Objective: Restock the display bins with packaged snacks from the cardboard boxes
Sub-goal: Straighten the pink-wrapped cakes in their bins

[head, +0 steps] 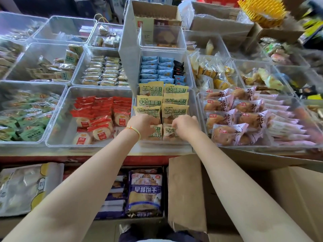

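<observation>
coconut snack packets (175, 100): pale yellow, green lettering
blue packets (157, 70): light blue
black packets (178, 68): black
rice-cracker packets (103, 116): red tops, clear bodies
bread packets (227, 117): pale pink, dark characters
green packets (26, 123): green
biscuit bag (145, 191): dark blue, white lettering
bracelet (134, 131): yellow-orange
cardboard box (187, 193): brown
table (52, 158): red edge

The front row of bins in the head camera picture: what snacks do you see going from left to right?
Green packets → red packets → yellow-green packets, where the left hand and right hand are working → pink-wrapped buns.
</observation>
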The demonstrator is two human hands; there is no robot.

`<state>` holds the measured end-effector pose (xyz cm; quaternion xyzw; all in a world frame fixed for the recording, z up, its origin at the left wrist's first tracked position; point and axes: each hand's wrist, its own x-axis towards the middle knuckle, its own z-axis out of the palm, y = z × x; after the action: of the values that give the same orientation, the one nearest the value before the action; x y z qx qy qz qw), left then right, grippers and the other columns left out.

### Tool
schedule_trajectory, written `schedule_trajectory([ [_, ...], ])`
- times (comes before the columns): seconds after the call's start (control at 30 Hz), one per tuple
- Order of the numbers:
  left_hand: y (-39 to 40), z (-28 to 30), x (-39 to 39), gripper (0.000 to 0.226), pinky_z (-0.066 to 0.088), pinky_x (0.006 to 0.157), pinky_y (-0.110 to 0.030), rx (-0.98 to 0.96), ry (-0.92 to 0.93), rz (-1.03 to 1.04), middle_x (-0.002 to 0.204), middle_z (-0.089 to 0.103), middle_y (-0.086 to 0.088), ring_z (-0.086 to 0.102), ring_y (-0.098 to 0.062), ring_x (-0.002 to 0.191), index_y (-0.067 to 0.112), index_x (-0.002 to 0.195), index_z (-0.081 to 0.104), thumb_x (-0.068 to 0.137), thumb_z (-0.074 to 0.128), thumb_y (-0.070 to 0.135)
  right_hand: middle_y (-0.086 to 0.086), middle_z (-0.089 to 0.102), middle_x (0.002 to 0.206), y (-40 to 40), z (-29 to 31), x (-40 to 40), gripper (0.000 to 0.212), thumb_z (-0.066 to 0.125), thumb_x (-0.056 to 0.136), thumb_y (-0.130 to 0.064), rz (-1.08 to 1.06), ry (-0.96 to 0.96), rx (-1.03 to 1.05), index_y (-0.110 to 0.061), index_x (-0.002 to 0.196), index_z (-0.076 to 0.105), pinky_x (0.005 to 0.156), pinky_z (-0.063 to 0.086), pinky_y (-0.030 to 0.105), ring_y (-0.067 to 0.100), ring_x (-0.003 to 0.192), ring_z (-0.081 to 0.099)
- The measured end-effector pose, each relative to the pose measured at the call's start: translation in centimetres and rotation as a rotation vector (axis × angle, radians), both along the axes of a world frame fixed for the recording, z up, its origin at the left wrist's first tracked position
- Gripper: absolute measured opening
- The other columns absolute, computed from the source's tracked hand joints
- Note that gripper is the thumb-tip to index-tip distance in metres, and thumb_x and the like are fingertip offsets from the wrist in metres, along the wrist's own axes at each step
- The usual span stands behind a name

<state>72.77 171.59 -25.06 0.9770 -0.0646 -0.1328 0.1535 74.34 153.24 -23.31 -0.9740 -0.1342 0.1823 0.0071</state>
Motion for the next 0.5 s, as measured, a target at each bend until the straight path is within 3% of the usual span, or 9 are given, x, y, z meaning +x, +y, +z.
schedule_trajectory([
  [0.07, -0.1, -0.1, 0.2, 0.023, 0.057, 0.072, -0.032, 0.036, -0.092, 0.035, 0.097, 0.072, -0.001, 0.067, -0.025, 0.086, 0.023, 0.098, 0.074, 0.091, 0.053, 0.019, 0.007, 0.068, 0.111, 0.4, 0.0, -0.6, 0.039, 0.044, 0.091, 0.007, -0.060, -0.093, 0.013, -0.016, 0.106, 0.071, 0.106, 0.035, 0.042, 0.031, 0.109, 0.055],
  [0.2, -0.8, -0.6, 0.3, 0.026, 0.048, 0.062, -0.028, 0.020, -0.115, 0.073, 0.095, 0.072, -0.005, 0.067, -0.028, 0.084, 0.018, 0.094, 0.074, 0.090, 0.049, 0.011, 0.006, 0.069, 0.107, 0.6, -0.4, -1.3, 0.037, 0.042, 0.092, 0.005, -0.113, -0.181, 0.073, -0.015, 0.103, 0.071, 0.099, 0.037, 0.038, 0.027, 0.090, 0.049],
  [0.3, -1.8, -0.4, -0.2, 0.025, 0.054, 0.069, -0.032, -0.047, -0.179, 0.088, 0.098, 0.072, -0.005, 0.066, -0.028, 0.086, 0.019, 0.100, 0.074, 0.090, 0.051, 0.019, 0.003, 0.069, 0.105, -0.1, -0.2, -1.9, 0.017, 0.055, 0.097, -0.016, -0.105, -0.204, 0.188, -0.018, 0.101, 0.072, 0.096, 0.037, 0.038, 0.025, 0.097, 0.054],
  [0.37, -3.2, 0.2, -1.0, 0.023, 0.056, 0.074, -0.037, -0.160, -0.288, 0.109, 0.097, 0.071, -0.005, 0.065, -0.027, 0.086, 0.018, 0.099, 0.073, 0.089, 0.053, 0.025, 0.001, 0.070, 0.105, -1.5, 0.3, -2.8, 0.020, 0.060, 0.097, -0.033, -0.077, -0.278, 0.254, -0.019, 0.103, 0.072, 0.092, 0.036, 0.037, 0.024, 0.102, 0.058],
  [0.5, -7.8, 2.4, -2.6, 0.023, 0.054, 0.070, -0.032, -0.328, -0.364, 0.101, 0.092, 0.071, -0.001, 0.064, -0.023, 0.084, 0.021, 0.095, 0.074, 0.090, 0.053, 0.026, 0.004, 0.070, 0.089, -6.5, 2.2, -4.0, 0.028, 0.055, 0.099, -0.032, -0.190, -0.426, 0.404, -0.012, 0.090, 0.072, 0.091, 0.042, 0.040, 0.026, 0.089, 0.060],
])
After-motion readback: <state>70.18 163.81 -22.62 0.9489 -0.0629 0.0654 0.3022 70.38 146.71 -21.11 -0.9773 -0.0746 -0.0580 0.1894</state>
